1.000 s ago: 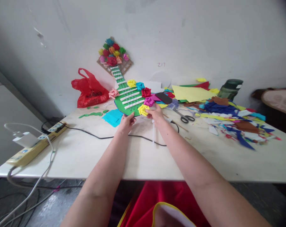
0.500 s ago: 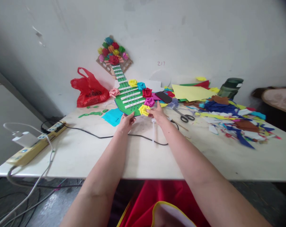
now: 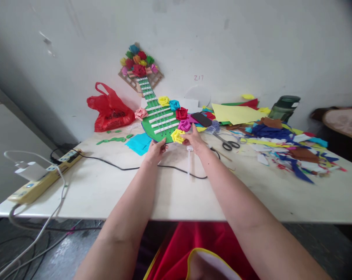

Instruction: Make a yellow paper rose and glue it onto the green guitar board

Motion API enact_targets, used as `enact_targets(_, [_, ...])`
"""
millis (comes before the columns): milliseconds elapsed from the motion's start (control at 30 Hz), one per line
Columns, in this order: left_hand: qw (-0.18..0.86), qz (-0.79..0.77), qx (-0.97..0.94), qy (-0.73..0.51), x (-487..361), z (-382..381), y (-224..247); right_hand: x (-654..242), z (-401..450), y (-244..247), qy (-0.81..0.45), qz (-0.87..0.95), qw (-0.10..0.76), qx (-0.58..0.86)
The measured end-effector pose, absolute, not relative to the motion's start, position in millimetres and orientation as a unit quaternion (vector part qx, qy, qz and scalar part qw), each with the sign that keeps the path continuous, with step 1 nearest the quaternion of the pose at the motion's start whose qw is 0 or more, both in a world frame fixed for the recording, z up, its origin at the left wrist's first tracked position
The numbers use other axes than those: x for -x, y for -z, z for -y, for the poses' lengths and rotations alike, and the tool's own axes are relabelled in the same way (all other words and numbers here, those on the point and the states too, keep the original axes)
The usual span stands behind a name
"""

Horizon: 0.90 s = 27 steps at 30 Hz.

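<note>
A green paper guitar point(image 3: 154, 130) with white strips and strings leans back toward the wall. Along its right edge sit paper flowers: yellow, blue, red point(image 3: 181, 113) and magenta point(image 3: 184, 125). A pink paper flower point(image 3: 141, 113) is at its left side. My left hand point(image 3: 157, 149) grips the guitar's bottom edge, thumb in front and fingers partly hidden. At the lower right edge my right hand point(image 3: 194, 139) has its fingers closed on a yellow paper flower point(image 3: 177, 135), which touches the green body. A glue gun point(image 3: 189, 149) appears just below that hand, partly hidden.
Scissors point(image 3: 230, 145), a phone point(image 3: 201, 119) and heaped paper scraps point(image 3: 292, 147) lie to the right, a green bottle point(image 3: 284, 107) behind. Blue paper point(image 3: 138, 144), a red bag point(image 3: 110, 109) and a power strip point(image 3: 44, 177) are left. A black cable point(image 3: 122, 169) crosses the table.
Almost nothing differs. Both hands keep their places at the guitar and the yellow flower; the view has shifted very slightly.
</note>
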<state>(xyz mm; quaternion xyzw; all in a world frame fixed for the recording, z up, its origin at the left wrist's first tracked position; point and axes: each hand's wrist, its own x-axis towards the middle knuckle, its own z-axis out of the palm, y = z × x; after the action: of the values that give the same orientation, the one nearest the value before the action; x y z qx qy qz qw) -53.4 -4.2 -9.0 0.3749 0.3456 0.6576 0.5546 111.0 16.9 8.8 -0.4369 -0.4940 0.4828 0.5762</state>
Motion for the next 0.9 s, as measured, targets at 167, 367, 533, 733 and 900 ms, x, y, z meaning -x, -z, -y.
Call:
enact_targets(167, [0.555,-0.343,-0.372,-0.660,53.6,3.5,10.2,-112.0,-14.9,-10.0,-0.488,0.492,0.555,0.461])
enact_targets(367, [0.554,-0.329,-0.384,-0.662,53.0,2.9,11.5,-111.1,-14.5,-7.8,-0.501,0.486,0.547,0.463])
enact_targets(533, [0.552,-0.319,-0.395,-0.662,52.3,3.4,11.7,-112.8,-12.0,-10.2,-0.517,0.484,0.535,0.461])
enact_targets(733, [0.547,-0.299,-0.420,-0.660,52.5,2.7,12.9,-110.6,-11.3,-12.9,-0.543,0.462,0.543,0.444])
enact_targets(900, [0.549,-0.291,-0.427,-0.658,52.2,3.0,12.8,-108.7,-11.3,-12.5,-0.569,0.446,0.550,0.417])
